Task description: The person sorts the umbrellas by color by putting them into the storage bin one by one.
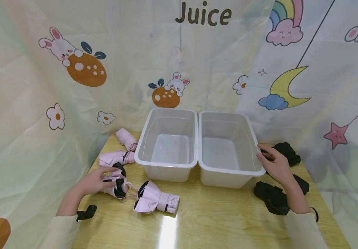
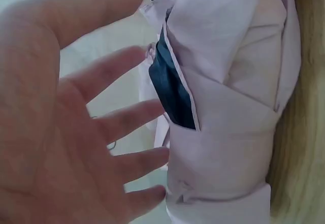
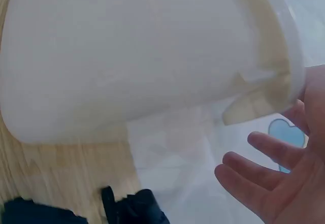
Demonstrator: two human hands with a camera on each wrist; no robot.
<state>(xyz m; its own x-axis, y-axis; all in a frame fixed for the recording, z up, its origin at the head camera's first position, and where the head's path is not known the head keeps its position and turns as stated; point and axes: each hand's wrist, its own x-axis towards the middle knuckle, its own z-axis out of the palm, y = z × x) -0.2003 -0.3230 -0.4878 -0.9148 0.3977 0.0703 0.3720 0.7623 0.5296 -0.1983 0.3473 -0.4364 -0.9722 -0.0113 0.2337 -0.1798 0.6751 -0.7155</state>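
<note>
My left hand [image 1: 95,180] reaches over a folded pink umbrella with black lining [image 1: 121,186] on the left of the table. In the left wrist view its fingers are spread and fairly straight beside the pink fabric [image 2: 223,158], not wrapped around it. My right hand [image 1: 276,165] is at the outer right rim of the right white bin [image 1: 224,177]. Its fingers look loosely extended in the right wrist view, some partly hidden behind the bin's edge. Black folded umbrellas [image 1: 270,197] lie beneath and beside the right forearm.
A left white bin [image 1: 166,172] stands against the right one; both interiors show bare. More pink folded umbrellas lie at the left: one by the back edge [image 1: 126,139], one beside the bin [image 1: 113,158], one in front [image 1: 157,200]. Another black bundle [image 1: 287,154] sits at the back right.
</note>
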